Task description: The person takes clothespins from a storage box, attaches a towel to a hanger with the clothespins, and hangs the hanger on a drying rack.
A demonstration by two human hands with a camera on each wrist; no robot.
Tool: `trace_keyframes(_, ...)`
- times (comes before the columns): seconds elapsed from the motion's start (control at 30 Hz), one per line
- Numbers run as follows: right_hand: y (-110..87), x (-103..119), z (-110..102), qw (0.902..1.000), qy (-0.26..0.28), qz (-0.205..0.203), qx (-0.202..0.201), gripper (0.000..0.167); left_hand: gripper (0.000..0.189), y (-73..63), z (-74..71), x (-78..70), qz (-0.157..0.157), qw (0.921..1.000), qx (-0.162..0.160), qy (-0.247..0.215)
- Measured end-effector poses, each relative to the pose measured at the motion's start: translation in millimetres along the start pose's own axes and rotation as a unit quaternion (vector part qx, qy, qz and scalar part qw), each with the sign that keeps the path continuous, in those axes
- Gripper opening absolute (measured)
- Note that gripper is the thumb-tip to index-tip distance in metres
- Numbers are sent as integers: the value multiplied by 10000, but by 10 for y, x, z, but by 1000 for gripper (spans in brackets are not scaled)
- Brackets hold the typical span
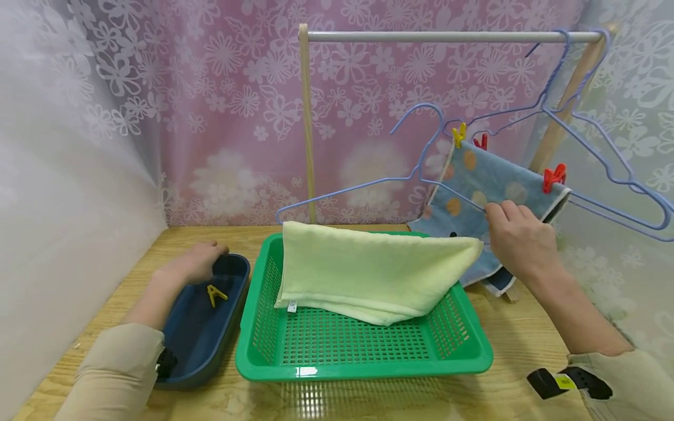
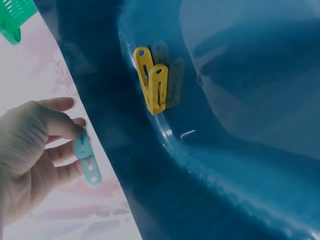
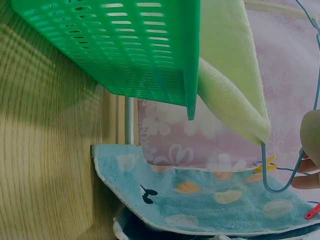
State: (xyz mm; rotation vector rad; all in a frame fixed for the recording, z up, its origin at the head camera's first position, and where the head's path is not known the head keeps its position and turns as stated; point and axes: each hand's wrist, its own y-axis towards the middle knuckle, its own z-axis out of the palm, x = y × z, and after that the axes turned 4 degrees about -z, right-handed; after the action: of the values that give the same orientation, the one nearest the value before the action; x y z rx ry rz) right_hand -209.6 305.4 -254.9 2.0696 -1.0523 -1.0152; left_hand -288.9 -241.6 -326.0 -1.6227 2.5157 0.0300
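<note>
My left hand (image 1: 197, 262) is over the far end of the dark blue tub (image 1: 192, 333). In the left wrist view it pinches a teal clothespin (image 2: 87, 160) between thumb and fingers. A yellow clothespin (image 1: 216, 295) lies inside the tub. My right hand (image 1: 521, 237) grips a blue wire hanger (image 1: 368, 186) near its right end. Over the hanger's lower bar hangs a folded pale yellow towel (image 1: 363, 269), its bottom edge dipping into the green basket (image 1: 363, 371). The right wrist view shows the hanger's curved end (image 3: 280, 190) beside the fingers (image 3: 306, 181).
A blue spotted towel (image 1: 474, 181) hangs behind on another hanger (image 1: 595, 146), held by red clothespins (image 1: 554, 177) and a yellow clothespin (image 1: 459, 134). The rack's metal rod (image 1: 421, 37) runs overhead on wooden posts (image 1: 307, 117). A floral curtain (image 1: 221, 117) backs the table (image 1: 147, 251).
</note>
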Motion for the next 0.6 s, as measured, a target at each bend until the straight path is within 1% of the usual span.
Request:
trace_keyframes(0.13,2,3,-7,10000,0,6,34,9,48,-12,-28,-17,93,9992,-381,102)
trace_keyframes(0.3,0,4,-13,9999,9,35,95,11,50,-16,-66,-28,328,9963,-728,327)
trace_keyframes(0.47,4,0,-18,10000,9,35,81,10,50,-26,-121,-33,444,9910,-1152,519)
trace_keyframes(0.6,6,1,-20,10000,11,25,54,9,53,-41,-175,-49,488,9876,-1404,499)
